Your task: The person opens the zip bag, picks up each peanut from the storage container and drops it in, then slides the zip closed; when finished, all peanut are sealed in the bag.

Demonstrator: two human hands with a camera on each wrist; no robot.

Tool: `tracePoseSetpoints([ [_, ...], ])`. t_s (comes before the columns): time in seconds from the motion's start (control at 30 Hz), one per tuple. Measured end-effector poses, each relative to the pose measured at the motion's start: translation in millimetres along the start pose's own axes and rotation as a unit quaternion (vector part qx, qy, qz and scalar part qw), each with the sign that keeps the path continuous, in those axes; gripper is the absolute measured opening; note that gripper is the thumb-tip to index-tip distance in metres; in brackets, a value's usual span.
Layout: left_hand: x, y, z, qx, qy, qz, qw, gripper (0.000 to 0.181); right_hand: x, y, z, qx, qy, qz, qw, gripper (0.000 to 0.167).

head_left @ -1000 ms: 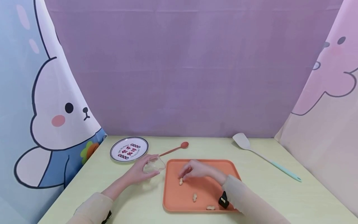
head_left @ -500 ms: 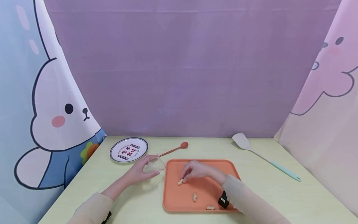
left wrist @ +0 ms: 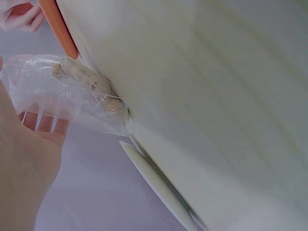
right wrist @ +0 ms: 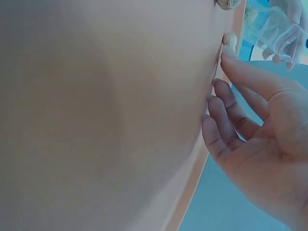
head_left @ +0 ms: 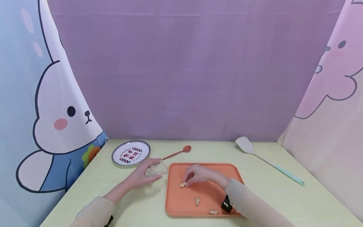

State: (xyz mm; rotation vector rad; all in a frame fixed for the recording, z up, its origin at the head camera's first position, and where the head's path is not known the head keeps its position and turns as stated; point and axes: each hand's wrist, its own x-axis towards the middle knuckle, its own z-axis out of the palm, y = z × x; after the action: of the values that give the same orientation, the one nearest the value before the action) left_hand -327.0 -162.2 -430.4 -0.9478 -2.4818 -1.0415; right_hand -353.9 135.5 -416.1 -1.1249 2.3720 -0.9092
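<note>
My left hand (head_left: 141, 174) holds a clear plastic bag (head_left: 154, 170) upright by its sides, left of the orange tray (head_left: 177, 203). In the left wrist view several peanuts (left wrist: 96, 89) lie in the bottom of the bag, and its mouth faces the tray. Over the tray's left half, my right hand (head_left: 199, 174) pinches a peanut (head_left: 182, 185) between thumb and forefinger, low at the tray surface. The right wrist view has the thumb tip against this peanut (right wrist: 230, 40), with the other fingers bent near the tray. Two more peanuts lie nearer me, one mid-tray (head_left: 197, 201) and one by the front rim (head_left: 213, 212).
Behind the left hand sits a white plate (head_left: 131, 153) with red print and a dark rim. A red spoon (head_left: 186, 149) lies at the back, its handle toward the bag. At the right lies a spatula (head_left: 245, 145) with a mint-green handle. A purple cloth (head_left: 181, 78) hangs behind the table.
My right hand has shifted slightly right, and the peanut at its fingertips has turned from nearly upright to slanted. My left hand keeps the bag in the same place.
</note>
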Motion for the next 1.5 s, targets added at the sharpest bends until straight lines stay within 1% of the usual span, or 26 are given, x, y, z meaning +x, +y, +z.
tracePoseSetpoints([
  [0.1, -0.9, -0.3, 0.5, 0.000, 0.000, -0.002, 1.0000, 0.064, 0.2, 1.0, 0.7, -0.005, 0.022, 0.021, 0.9995, 0.008],
  [0.3, -1.4, -0.6, 1.5, 0.001, 0.000, -0.002, 1.0000, 0.064, 1.6, 5.0, -0.2, -0.044, 0.088, 0.044, 0.9942, 0.004],
  [0.4, -1.5, -0.3, 1.6, 0.001, 0.000, -0.001, 1.0000, 0.064, 2.7, 7.7, -0.4, -0.058, 0.102, 0.055, 0.9916, 0.005],
  [0.5, -1.5, -0.2, 1.4, 0.001, 0.001, -0.001, 1.0000, 0.064, 3.5, 9.2, -0.7, -0.058, 0.103, 0.066, 0.9909, 0.007],
  [0.57, -1.1, -0.4, 1.3, 0.001, 0.001, 0.001, 1.0000, 0.064, 3.5, 8.9, -1.3, -0.050, 0.098, 0.065, 0.9918, 0.009],
  [0.7, -0.1, -0.7, 0.9, -0.001, 0.003, 0.003, 1.0000, 0.064, 3.0, 7.2, -2.6, -0.043, 0.087, 0.051, 0.9940, 0.011],
  [0.83, 0.4, -1.3, 0.4, 0.003, 0.000, 0.001, 1.0000, 0.064, 3.4, 6.4, -3.2, -0.056, 0.082, 0.039, 0.9943, 0.008],
  [1.0, 0.7, -0.3, -1.1, 0.004, -0.002, -0.001, 1.0000, 0.065, 4.0, 6.7, -3.6, -0.051, 0.079, 0.046, 0.9945, 0.008],
  [1.17, 0.5, -2.3, -0.8, 0.003, 0.004, 0.006, 1.0000, 0.063, 4.6, 4.8, -3.5, -0.048, 0.073, 0.049, 0.9950, 0.009],
  [1.3, -0.1, -3.8, 0.1, 0.001, 0.007, 0.007, 1.0000, 0.062, 4.1, 5.2, -3.4, -0.046, 0.075, 0.044, 0.9951, 0.010],
  [1.5, 0.6, -4.8, 1.6, 0.002, 0.008, 0.009, 0.9999, 0.060, 2.9, 6.1, -4.8, -0.038, 0.088, 0.048, 0.9942, 0.009],
])
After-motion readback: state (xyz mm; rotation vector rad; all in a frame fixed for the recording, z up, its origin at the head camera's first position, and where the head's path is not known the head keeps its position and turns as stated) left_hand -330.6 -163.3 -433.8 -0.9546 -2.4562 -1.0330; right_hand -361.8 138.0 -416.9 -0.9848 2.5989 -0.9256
